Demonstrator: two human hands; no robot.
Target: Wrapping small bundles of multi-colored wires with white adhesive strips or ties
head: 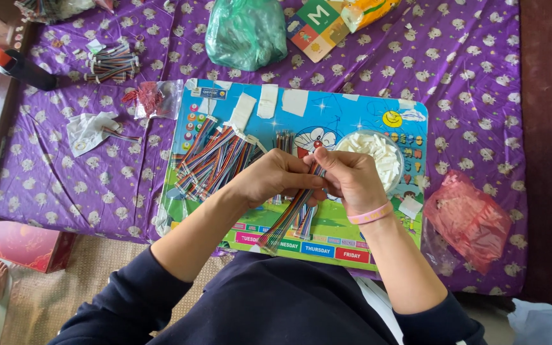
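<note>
My left hand (275, 177) and my right hand (349, 177) meet over a colourful cartoon board (346, 121) on my lap, both gripping one bundle of multicoloured ribbon wires (287, 220) that hangs down toward me. A pink band circles my right wrist. To the left on the board lies a fanned pile of similar wire bundles (215, 160), some bound with white tape. A round clear bowl of white pieces (378, 153) sits just behind my right hand. Strips of white tape (268, 101) are stuck along the board's far edge.
A purple patterned sheet (467, 70) covers the bed. On it lie a green plastic bag (245, 32), a pink plastic bag (469, 219), a red-filled clear bag (154, 99), more wire bundles (111, 62), a black bottle with red cap (20, 67), and a red box (27, 246) on the floor.
</note>
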